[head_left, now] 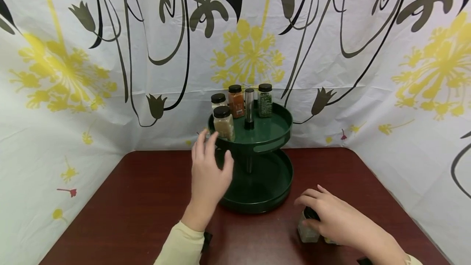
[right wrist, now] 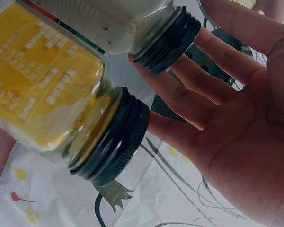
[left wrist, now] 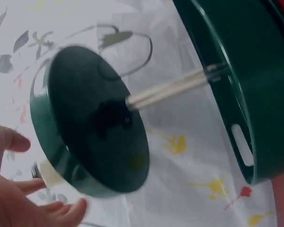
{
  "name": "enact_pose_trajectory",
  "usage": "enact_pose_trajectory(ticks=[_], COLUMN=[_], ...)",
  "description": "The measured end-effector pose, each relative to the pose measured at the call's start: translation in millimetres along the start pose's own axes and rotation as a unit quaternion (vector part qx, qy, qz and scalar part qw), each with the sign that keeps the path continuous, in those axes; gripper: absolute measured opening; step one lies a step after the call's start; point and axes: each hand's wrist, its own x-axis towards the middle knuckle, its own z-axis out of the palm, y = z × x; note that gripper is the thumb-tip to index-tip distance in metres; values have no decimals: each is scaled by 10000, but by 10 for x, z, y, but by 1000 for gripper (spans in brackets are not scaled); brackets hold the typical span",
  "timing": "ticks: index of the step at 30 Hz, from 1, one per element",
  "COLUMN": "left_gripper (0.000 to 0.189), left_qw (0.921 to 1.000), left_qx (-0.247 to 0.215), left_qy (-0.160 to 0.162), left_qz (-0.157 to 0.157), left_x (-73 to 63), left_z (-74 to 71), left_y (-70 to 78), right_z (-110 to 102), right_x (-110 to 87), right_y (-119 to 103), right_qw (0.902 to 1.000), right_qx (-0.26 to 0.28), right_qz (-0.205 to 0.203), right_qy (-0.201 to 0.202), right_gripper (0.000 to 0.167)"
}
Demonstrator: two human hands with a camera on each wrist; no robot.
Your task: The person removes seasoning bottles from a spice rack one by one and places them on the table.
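The left sleeve (head_left: 180, 245) is pale yellow, with soft folds and a snug end. Of the right sleeve (head_left: 413, 260) I see only a small edge, in similar colour. A black piece (head_left: 207, 240) shows beside the left one.

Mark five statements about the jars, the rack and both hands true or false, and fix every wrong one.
1. Four jars stand on the upper tier. True.
2. The left hand holds a jar. False: the left hand is open, near the front pale jar on that tier.
3. The right hand is over a clear jar on the table. True.
4. The yellow jar has a white lid. False: its lid is black.
5. The rack is green. True.
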Motion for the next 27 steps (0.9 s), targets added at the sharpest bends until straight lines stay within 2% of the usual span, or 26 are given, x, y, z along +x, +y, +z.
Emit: enact_pose_trajectory(ticks=[2, 4, 6, 8, 14, 20, 23, 27], left_gripper=[68, 77, 81, 83, 86, 90, 91, 87], left_qw=[9959, 9848, 9751, 9689, 9668, 9653, 9662, 9706], left_qx=[-341, -694, -943, -1086, -896, -400, -56, 451], left_qy=[-577, -1187, -1584, -1802, -1949, -2134, -2202, -2178], left_qz=[-602, -1057, -1233, -1302, -1386, -1452, -1335, -923], left_x=[36, 65, 87, 96, 82, 41, -10, -110], left_z=[-47, -81, -98, -105, -92, -88, -74, -43], left_y=[-68, -122, -163, -178, -123, 61, 177, 331], right_z=[-2, -2, 0, 3, 18, 28, 36, 51], right_x=[3, 7, 11, 14, 12, 30, 36, 48], right_y=[-3, -9, -16, -22, -49, -61, -65, -82], right_qw=[10000, 10000, 10000, 10000, 10000, 10000, 9999, 9999], right_qx=[-2, -14, -22, -17, -31, 6, 48, 12], right_qz=[-12, -21, -26, -24, 18, 17, -13, -30], right_qy=[-12, -15, -22, -26, 16, -71, -133, -141], right_gripper=[40, 40, 40, 39, 37, 37, 37, 38])
